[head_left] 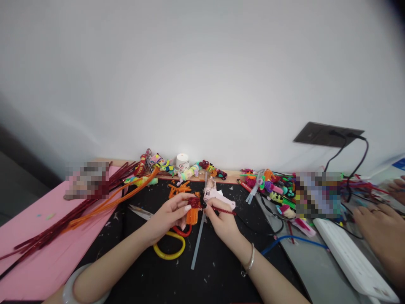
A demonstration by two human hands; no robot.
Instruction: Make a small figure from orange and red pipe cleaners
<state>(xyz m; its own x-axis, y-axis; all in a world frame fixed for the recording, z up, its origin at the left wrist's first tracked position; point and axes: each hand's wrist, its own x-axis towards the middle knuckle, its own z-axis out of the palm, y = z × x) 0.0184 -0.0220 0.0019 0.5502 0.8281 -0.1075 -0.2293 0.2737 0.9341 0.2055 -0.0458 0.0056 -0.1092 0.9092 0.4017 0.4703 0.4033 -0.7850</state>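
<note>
My left hand (169,214) pinches a small dark red pipe-cleaner piece (194,202) above an orange fuzzy piece (192,216). My right hand (221,221) is closed on the red pipe cleaner strand (224,210) that runs from that piece to the right. Both hands meet over the black mat (177,274). A pink glue gun (217,196) lies just behind my right hand. Scissors with yellow and red handles (171,249) lie under my left wrist, and a glue stick (198,245) lies between my forearms.
Long red and orange pipe cleaners (79,215) lie on the pink sheet (38,253) at left. Colourful craft figures (190,171) line the wall. Another person's hand (379,230) rests at right near a white power strip (351,257) and cables.
</note>
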